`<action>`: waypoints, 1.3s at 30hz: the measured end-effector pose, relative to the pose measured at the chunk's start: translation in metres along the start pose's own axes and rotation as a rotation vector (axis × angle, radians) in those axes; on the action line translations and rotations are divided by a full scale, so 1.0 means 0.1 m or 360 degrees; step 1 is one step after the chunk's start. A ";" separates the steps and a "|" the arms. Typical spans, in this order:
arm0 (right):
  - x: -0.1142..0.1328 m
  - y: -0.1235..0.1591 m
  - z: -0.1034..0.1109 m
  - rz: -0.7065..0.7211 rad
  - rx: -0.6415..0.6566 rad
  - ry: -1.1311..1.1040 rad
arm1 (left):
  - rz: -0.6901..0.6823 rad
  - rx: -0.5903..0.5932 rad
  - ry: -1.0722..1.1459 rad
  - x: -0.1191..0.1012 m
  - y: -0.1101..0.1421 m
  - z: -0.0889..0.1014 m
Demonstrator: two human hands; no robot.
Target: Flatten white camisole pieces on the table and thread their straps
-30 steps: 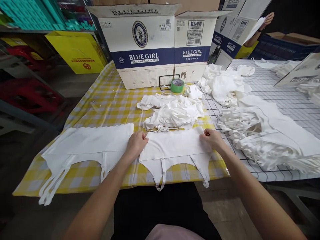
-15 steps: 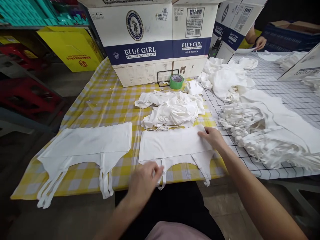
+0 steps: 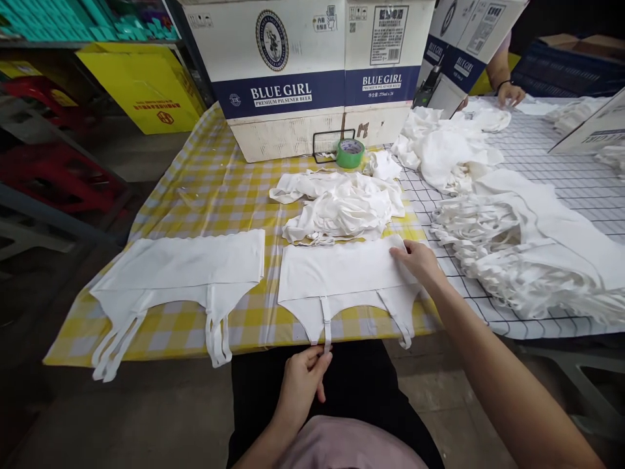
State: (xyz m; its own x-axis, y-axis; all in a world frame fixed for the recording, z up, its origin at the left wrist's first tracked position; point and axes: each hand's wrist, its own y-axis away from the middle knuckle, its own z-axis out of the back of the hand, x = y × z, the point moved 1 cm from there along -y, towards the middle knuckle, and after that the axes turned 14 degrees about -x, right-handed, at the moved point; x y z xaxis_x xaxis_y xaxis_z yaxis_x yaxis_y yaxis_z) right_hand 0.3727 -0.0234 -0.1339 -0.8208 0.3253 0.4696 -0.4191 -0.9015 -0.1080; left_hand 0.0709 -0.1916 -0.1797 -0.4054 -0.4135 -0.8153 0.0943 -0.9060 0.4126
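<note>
A white strappy camisole (image 3: pixel 336 267) lies flat before me, its straps pointing toward my lap. My left hand (image 3: pixel 303 378) pinches the end of its left strap just off the table's front edge. At the camisole's upper right corner, my right hand (image 3: pixel 420 262) has thumb and fingers closed on the fabric; some of its fingers are hidden. A second white camisole (image 3: pixel 185 264) is spread out to the left, its straps hanging over the edge. Just behind the first one sits a crumpled heap of white garments (image 3: pixel 346 205).
Behind stand a beer carton (image 3: pixel 283 58), a roll of green tape (image 3: pixel 350 154) and a black wire frame (image 3: pixel 322 146). To the right lies a large pile of white garments (image 3: pixel 517 254). Another person's hand (image 3: pixel 511 94) is at the far right. A yellow bag (image 3: pixel 141 91) stands left.
My left hand has moved down and slightly right, and now pulls the left strap straight toward me. My right hand stays at the camisole's upper right corner. The view has shifted slightly.
</note>
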 end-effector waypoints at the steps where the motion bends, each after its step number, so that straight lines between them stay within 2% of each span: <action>1: 0.00 0.00 0.00 0.0002 -0.0008 0.0005 | 0.0038 0.0015 0.0098 -0.02 0.01 -0.01; 6: -0.01 0.02 -0.02 0.0017 -0.0058 0.0054 | 0.0034 0.0018 0.0305 -0.19 0.19 0.14; 10: -0.03 0.01 -0.04 0.0009 -0.0101 0.0056 | 0.0131 0.0057 0.0380 -0.30 0.29 0.26; 18: -0.04 0.02 -0.04 0.0021 -0.0094 0.0032 | 0.0134 0.0050 0.0264 -0.43 0.32 0.32; 25: -0.06 0.00 -0.07 0.0007 -0.0095 0.0015 | 0.0079 0.0045 0.0237 -0.41 0.34 0.33; 26: -0.04 0.02 -0.06 -0.0001 -0.0137 -0.0031 | 0.0095 0.0058 0.0278 -0.40 0.34 0.33; 28: 0.02 0.11 0.00 0.0035 -0.0373 -0.0169 | 0.0177 0.0119 0.0405 -0.37 0.34 0.33; 30: 0.16 0.31 0.08 0.0239 -0.0641 -0.0328 | 0.0289 0.0182 0.0550 -0.35 0.33 0.33; 31: 0.24 0.45 0.13 0.0420 -0.0674 -0.0402 | 0.0335 0.0197 0.0611 -0.34 0.32 0.33; 32: 0.34 0.61 0.17 0.0639 -0.0591 -0.0472 | 0.0369 0.0200 0.0657 -0.33 0.31 0.33; 33: 0.45 0.78 0.19 0.0873 -0.0394 -0.0545 | 0.0390 0.0200 0.0691 -0.33 0.30 0.33; 35: 0.65 1.13 0.20 0.1287 0.0133 -0.0637 | 0.0409 0.0209 0.0734 -0.34 0.28 0.33; 37: 0.81 1.41 0.15 0.1533 0.0504 -0.0615 | 0.0430 0.0257 0.0756 -0.37 0.26 0.32; 39: 0.91 1.56 0.07 0.1622 0.0660 -0.0601 | 0.0452 0.0300 0.0784 -0.39 0.24 0.32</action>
State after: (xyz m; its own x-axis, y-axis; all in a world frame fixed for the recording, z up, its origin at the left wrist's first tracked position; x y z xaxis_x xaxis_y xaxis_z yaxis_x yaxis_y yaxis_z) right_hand 0.2351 -0.1368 -0.1022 -0.5073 -0.6474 0.5688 0.5854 -0.7433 -0.3239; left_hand 0.0603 -0.1941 -0.1249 0.0855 -0.6712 -0.7364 -0.0437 -0.7409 0.6702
